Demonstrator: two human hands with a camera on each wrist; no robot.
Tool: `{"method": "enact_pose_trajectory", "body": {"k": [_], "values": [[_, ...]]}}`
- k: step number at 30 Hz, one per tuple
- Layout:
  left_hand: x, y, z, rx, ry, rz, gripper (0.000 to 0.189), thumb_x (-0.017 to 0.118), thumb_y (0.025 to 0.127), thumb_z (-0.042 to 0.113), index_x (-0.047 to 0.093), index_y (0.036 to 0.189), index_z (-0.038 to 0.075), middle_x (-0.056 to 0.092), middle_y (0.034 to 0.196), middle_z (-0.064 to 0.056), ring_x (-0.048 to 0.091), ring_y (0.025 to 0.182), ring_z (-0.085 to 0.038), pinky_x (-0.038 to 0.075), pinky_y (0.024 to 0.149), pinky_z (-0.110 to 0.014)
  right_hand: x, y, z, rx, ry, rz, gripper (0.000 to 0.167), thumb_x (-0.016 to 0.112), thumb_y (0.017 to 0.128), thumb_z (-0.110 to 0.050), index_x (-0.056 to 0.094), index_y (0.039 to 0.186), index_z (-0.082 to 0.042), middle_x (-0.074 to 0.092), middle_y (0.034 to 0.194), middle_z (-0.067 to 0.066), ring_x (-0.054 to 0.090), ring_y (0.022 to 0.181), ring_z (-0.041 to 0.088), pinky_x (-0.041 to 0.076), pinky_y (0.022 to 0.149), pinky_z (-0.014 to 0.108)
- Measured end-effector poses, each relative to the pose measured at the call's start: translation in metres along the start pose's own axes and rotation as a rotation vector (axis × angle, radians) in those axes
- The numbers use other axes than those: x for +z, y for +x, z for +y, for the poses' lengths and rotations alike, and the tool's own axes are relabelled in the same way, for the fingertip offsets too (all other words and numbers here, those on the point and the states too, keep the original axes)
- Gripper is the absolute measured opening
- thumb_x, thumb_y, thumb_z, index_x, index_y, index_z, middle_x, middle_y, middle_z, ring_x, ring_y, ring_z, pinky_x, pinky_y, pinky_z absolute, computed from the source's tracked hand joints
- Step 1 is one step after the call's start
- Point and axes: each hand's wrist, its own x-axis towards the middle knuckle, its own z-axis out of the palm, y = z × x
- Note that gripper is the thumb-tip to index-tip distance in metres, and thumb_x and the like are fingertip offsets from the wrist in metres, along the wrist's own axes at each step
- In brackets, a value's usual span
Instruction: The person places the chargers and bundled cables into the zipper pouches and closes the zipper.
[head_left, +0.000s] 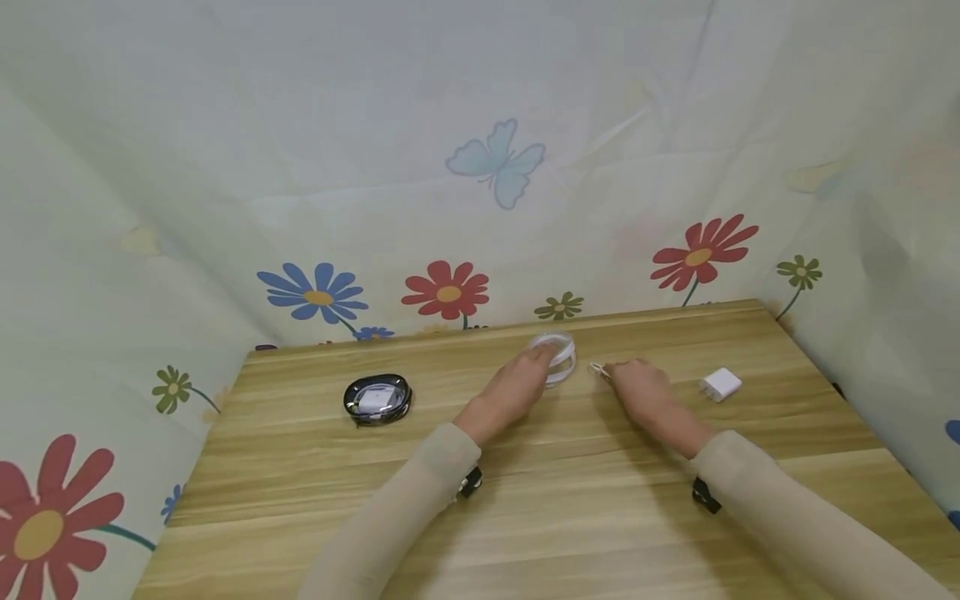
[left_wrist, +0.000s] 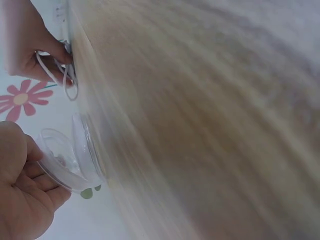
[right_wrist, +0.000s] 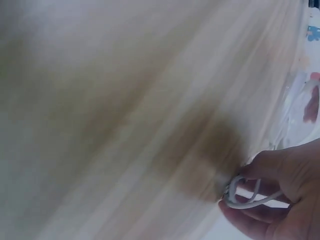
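Observation:
A round, see-through plastic case with pale rims (head_left: pixel 566 363) stands near the table's far edge. My left hand (head_left: pixel 517 385) grips its left side, thumb and fingers at the rim of one half (left_wrist: pixel 62 172); the two halves look spread apart in the left wrist view. To the right, my right hand (head_left: pixel 647 395) pinches a small coiled white cable (right_wrist: pixel 245 195) low over the table. Part of the coil is hidden by the fingers. A white plug charger (head_left: pixel 722 384) lies to the right of that hand, prongs pointing left.
On the left of the wooden table (head_left: pixel 525 533) lies a black-rimmed oval bundle (head_left: pixel 351 402) with a white block (head_left: pixel 377 400) inside it. A pale cloth printed with flowers (head_left: pixel 448 293) rises behind the table and along both sides.

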Motion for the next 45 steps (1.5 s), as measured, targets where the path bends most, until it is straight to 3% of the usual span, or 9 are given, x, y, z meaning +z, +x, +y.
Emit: {"method": "enact_pose_trajectory", "body": {"k": [4,10,17,24,30,37,43,45], "values": [[-0.001,0.000,0.000,-0.006,0.001,0.002,0.041,0.052,0.102,0.000,0.052,0.144,0.001,0.059,0.141,-0.016,0.060,0.127,-0.027,0.052,0.101,-0.034,0.000,-0.002,0.009,-0.034,-0.016,0.054,0.007,0.066,0.096,-0.006,0.072,0.093,-0.007,0.067,0.071,0.017,0.064,0.061,0.035,0.054,0.047,0.047],[-0.003,0.000,-0.001,-0.016,-0.023,-0.008,0.043,0.053,0.102,0.001,0.050,0.145,0.000,0.057,0.143,-0.018,0.060,0.126,-0.028,0.052,0.101,-0.035,-0.002,-0.002,0.021,-0.060,-0.008,0.104,0.013,0.066,0.094,0.000,0.075,0.099,-0.007,0.064,0.066,0.016,0.061,0.056,0.034,0.053,0.046,0.045],[-0.006,-0.001,-0.001,-0.012,-0.051,-0.003,0.043,0.056,0.101,0.001,0.051,0.143,-0.001,0.058,0.141,-0.018,0.062,0.123,-0.028,0.054,0.099,-0.036,-0.012,-0.001,0.027,-0.106,0.091,0.125,0.023,0.066,0.093,0.001,0.074,0.113,-0.006,0.068,0.071,0.018,0.065,0.060,0.034,0.055,0.052,0.048],[-0.007,-0.001,-0.001,-0.031,-0.071,-0.021,0.044,0.054,0.102,0.001,0.049,0.145,0.000,0.057,0.143,-0.018,0.061,0.125,-0.029,0.053,0.101,-0.037,-0.022,0.000,0.023,-0.177,0.094,0.145,0.037,0.062,0.089,0.011,0.072,0.121,-0.003,0.072,0.079,0.019,0.066,0.060,0.034,0.055,0.052,0.048],[-0.007,-0.001,-0.003,-0.047,-0.123,-0.014,0.047,0.054,0.101,0.000,0.047,0.148,0.001,0.056,0.144,-0.018,0.063,0.122,-0.030,0.054,0.099,-0.037,-0.027,0.007,0.016,-0.262,0.090,0.227,0.028,0.066,0.092,0.007,0.072,0.119,-0.001,0.074,0.086,0.019,0.068,0.061,0.031,0.057,0.052,0.045],[-0.007,0.000,-0.003,-0.052,-0.134,-0.012,0.046,0.055,0.101,0.000,0.049,0.146,0.001,0.058,0.142,-0.017,0.064,0.119,-0.030,0.055,0.096,-0.039,-0.034,0.017,0.007,-0.359,0.053,0.353,0.031,0.075,0.086,0.004,0.073,0.116,-0.006,0.075,0.086,0.015,0.062,0.051,0.025,0.052,0.044,0.040],[-0.004,0.002,-0.006,-0.083,-0.171,-0.023,0.050,0.058,0.099,-0.001,0.048,0.148,0.003,0.063,0.134,-0.017,0.068,0.110,-0.029,0.058,0.089,-0.039,-0.032,0.024,0.001,-0.382,-0.018,0.378,0.024,0.076,0.086,-0.001,0.074,0.107,-0.012,0.072,0.077,0.009,0.065,0.055,0.024,0.052,0.043,0.040],[-0.004,0.003,-0.007,-0.089,-0.176,-0.009,0.048,0.056,0.100,-0.001,0.049,0.147,0.003,0.066,0.128,-0.017,0.069,0.106,-0.028,0.059,0.085,-0.038,-0.031,0.028,-0.002,-0.386,-0.010,0.385,0.024,0.076,0.086,0.000,0.075,0.107,-0.011,0.074,0.085,0.009,0.066,0.057,0.024,0.053,0.045,0.039]]}}
